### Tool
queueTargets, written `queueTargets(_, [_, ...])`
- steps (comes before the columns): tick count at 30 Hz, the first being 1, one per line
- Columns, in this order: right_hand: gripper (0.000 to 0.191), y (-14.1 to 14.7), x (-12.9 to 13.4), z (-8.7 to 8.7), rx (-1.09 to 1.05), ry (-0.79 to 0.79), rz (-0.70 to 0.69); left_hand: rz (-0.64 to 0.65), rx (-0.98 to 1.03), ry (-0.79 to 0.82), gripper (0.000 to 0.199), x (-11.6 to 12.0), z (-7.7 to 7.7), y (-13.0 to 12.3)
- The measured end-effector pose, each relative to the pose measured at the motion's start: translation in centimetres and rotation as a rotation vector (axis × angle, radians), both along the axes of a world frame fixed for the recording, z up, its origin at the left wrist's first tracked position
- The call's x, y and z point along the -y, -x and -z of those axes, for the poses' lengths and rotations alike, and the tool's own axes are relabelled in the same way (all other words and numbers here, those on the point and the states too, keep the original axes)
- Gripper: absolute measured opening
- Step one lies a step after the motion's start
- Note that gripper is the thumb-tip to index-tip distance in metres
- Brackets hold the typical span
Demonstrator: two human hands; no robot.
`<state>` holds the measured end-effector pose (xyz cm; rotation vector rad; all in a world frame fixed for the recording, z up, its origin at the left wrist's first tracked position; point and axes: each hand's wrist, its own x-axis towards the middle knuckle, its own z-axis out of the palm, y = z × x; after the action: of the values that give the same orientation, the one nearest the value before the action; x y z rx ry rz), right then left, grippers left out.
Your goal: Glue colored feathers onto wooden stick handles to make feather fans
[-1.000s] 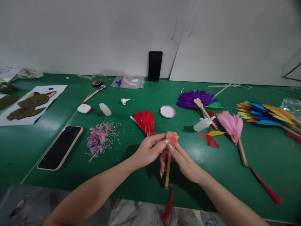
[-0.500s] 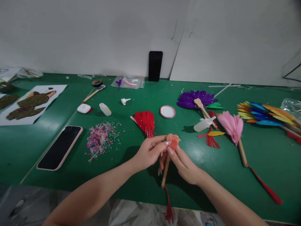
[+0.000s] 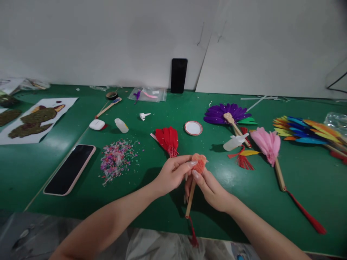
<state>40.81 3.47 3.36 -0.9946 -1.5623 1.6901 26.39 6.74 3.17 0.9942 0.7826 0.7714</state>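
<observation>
Near the front edge, a wooden fan handle (image 3: 191, 199) has an orange-red head (image 3: 199, 163) and a red tassel (image 3: 193, 236) hanging from its lower end. My left hand (image 3: 173, 174) grips the head from the left, thumb on its face. My right hand (image 3: 214, 187) grips it from the right, its thumb on the lower part of the face; some fingers are hidden behind. Just beyond my left hand lies a red feather fan (image 3: 168, 141). A white lid (image 3: 193, 128) lies behind the hands, and a glue bottle (image 3: 235, 142) leans on its side to the right.
Colourful chips (image 3: 118, 159), a phone (image 3: 69, 169), a white case (image 3: 97, 124) and a small bottle (image 3: 121, 125) lie left. Purple (image 3: 226, 113), pink (image 3: 267, 144) and multicoloured feather fans (image 3: 306, 130) lie right. A black phone (image 3: 179, 76) leans against the wall.
The red tassel's end has swung slightly upward. Both hands keep their hold on the fan handle's head, with hardly any movement.
</observation>
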Motion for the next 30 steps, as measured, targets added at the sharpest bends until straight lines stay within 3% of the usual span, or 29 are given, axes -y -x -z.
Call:
queueTargets(8, [0.036,0.1,0.0,-0.2,-0.008,0.007,0.002,0.014,0.018,0.020,0.038,-0.2,-0.4,-0.1])
queueTargets(17, [0.037,-0.2,0.5,-0.2,-0.166,0.049,0.044,0.264,-0.054,-0.060,0.047,-0.7,-2.9,1.6])
queueTargets(30, [0.033,0.1,0.2,-0.1,-0.085,0.028,0.055,0.149,-0.167,-0.253,0.039,-0.1,-2.3,1.1])
